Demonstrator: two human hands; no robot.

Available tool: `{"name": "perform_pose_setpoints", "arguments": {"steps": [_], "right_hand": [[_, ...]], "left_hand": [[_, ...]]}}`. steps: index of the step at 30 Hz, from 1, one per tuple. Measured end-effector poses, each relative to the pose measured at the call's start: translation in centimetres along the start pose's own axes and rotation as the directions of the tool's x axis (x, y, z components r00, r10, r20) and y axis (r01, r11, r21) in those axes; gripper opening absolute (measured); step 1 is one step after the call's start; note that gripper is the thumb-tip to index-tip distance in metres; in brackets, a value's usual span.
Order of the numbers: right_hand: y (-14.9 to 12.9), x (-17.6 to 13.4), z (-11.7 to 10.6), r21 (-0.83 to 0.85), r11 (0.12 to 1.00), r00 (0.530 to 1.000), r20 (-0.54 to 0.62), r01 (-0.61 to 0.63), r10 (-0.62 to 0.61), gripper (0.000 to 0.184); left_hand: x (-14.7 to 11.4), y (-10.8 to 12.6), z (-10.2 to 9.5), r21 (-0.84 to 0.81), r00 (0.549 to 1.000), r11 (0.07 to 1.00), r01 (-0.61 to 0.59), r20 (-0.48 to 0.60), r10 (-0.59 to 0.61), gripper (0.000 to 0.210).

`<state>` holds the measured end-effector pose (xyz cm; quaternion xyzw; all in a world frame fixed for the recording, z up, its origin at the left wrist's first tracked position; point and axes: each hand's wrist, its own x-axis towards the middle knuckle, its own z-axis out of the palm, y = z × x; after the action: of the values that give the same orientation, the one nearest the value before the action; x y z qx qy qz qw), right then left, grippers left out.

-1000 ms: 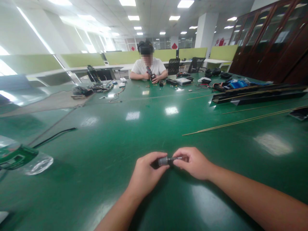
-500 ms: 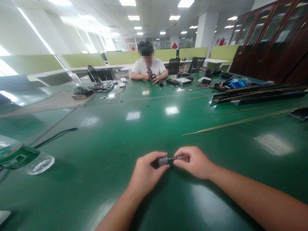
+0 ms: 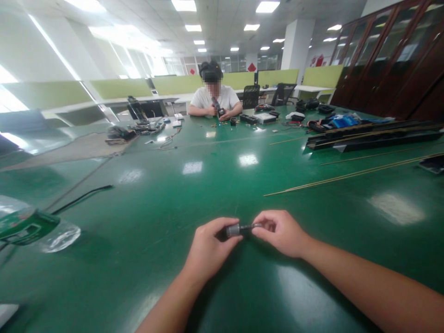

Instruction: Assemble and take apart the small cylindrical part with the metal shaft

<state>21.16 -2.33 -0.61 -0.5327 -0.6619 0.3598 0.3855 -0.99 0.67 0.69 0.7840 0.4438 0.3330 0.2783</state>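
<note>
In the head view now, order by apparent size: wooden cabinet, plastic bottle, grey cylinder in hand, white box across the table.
1. Wooden cabinet
2. Plastic bottle
3. Grey cylinder and white box: too alike to rank; the cylinder is nearer, partly covered by the left hand.

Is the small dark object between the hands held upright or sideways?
Sideways: its thick grey part is in the left hand, and its thin part runs across to the right hand.

An open-plan office — lime-green partitions and black mesh chairs at the far side, panel lights overhead — with glass-fronted wooden cabinets far right.
</note>
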Motion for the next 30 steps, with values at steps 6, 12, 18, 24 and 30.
{"name": "perform_pose_setpoints", "arguments": {"steps": [6, 12, 18, 24, 30], "right_hand": [[0.2, 0.1, -0.2, 0.016, 1.000, 0.999, -0.029, -0.025, 0.025, 0.014], [0.1, 0.0, -0.1, 0.133, 0.991, 0.999, -0.043, -0.024, 0.030, 0.014], [0.3, -0.1, 0.4, 0.291, 0.955, 0.994, 0.104, -0.062, 0.033, 0.017], [0.6, 0.2, 0.0, 0.314, 0.948, 0.993, 0.118, -0.049, 0.012, 0.021], [0.8, 0.2, 0.1, 0.315, 0.948, 0.992, 0.125, -0.049, 0.009, 0.022]], "left_hand": [[0.3, -0.3, -0.4, 0.015, 1.000, 1.000, 0.018, -0.003, -0.018, 0.026], [0.8, -0.7, -1.0, 0.066, 0.989, 0.993, 0.098, -0.114, -0.090, 0.026], [1.3, -2.3, -1.0, -0.210, 0.924, 0.957, 0.200, -0.284, -0.255, 0.051], [1.9, -2.3, -1.3, -0.417, 0.793, 0.866, 0.276, -0.409, -0.451, 0.049], [-1.5, -0.1, -4.9, -0.646, 0.740, 0.706, 0.292, -0.315, -0.594, 0.058]]}}
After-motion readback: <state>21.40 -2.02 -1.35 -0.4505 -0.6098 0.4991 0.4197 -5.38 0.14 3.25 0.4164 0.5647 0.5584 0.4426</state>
